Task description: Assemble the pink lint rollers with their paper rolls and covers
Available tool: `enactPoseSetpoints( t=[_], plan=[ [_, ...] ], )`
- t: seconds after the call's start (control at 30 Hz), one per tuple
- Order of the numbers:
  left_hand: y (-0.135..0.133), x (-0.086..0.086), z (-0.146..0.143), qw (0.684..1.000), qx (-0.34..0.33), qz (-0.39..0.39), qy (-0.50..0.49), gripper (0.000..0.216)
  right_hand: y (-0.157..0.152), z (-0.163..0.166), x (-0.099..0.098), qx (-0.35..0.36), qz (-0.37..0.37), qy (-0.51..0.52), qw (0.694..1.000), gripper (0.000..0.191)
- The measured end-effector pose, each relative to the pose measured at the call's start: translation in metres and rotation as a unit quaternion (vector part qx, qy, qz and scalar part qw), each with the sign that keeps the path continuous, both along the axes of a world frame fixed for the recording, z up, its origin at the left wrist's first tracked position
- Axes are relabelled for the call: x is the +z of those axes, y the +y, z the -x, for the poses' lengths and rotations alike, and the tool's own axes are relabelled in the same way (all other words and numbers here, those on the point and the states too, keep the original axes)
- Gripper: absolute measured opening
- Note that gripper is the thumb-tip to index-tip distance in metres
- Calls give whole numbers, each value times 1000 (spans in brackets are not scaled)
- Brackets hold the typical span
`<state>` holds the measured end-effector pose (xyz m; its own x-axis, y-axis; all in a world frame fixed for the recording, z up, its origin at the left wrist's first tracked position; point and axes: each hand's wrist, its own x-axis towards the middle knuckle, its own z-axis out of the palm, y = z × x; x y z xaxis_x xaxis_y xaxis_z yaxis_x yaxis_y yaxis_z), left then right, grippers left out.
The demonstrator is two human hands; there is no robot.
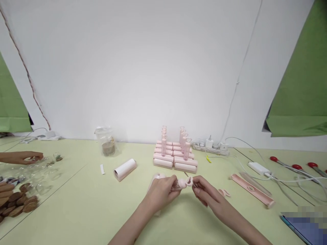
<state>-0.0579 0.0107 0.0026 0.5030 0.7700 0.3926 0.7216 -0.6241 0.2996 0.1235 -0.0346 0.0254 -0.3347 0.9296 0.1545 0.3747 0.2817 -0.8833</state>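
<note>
My left hand [162, 192] is closed around the clear pink handle of what looks like a lint roller, just above the table. The handle ends in a pink heart-shaped loop [189, 181] pointing right. Part of a pale roller [158, 176] shows behind the left fingers; the rest is hidden. At the loop, my right hand [208, 194] has its thumb and fingers pinched together. A thin dark piece [186, 174] shows by the loop, and whether the right fingers hold it is unclear. Another pink heart-loop piece [224, 193] lies beside the right wrist.
Several pink lint rollers [163, 158] stand grouped near the wall. A white roll in a pink case [125, 169] lies left. A long pink cover [252, 190], cables, a power strip [211, 148] and red-handled tools [296, 166] are right. Another person's hand [30, 157] is far left.
</note>
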Motion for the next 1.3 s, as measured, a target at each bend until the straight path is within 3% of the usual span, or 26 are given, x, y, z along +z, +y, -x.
enactPoseSetpoints(
  t=[0.17, 0.3, 0.43, 0.63, 0.83, 0.97, 1.17, 1.3],
  plan=[
    [-6, -8, -9, 998, -41, 36, 10, 12, -6, 9, -10, -35, -11, 2, 999, 32],
    [-6, -3, -10, 995, 8, 75, -72, 16, -4, 12, -12, -71, -27, -14, 997, 30],
    [-3, -1, -7, 995, 55, 52, -71, 15, -4, 10, -6, -87, -13, -44, 995, 29],
    [-5, -6, -8, 999, 11, 40, -17, 11, -12, 13, -2, -48, -51, -44, 997, 28],
    [-6, -3, -9, 998, 49, 29, -33, 15, -8, 12, -6, -74, -43, -51, 995, 27],
    [-7, -3, -9, 999, 34, 27, -19, 14, -8, 13, -8, -74, -51, -46, 995, 29],
    [-6, -2, -7, 994, 101, -4, -41, 14, -8, 13, -11, -85, -45, -32, 995, 28],
    [-8, -5, -9, 999, 41, 17, -1, 9, -8, 13, -12, -70, -111, -44, 990, 32]
  ],
)
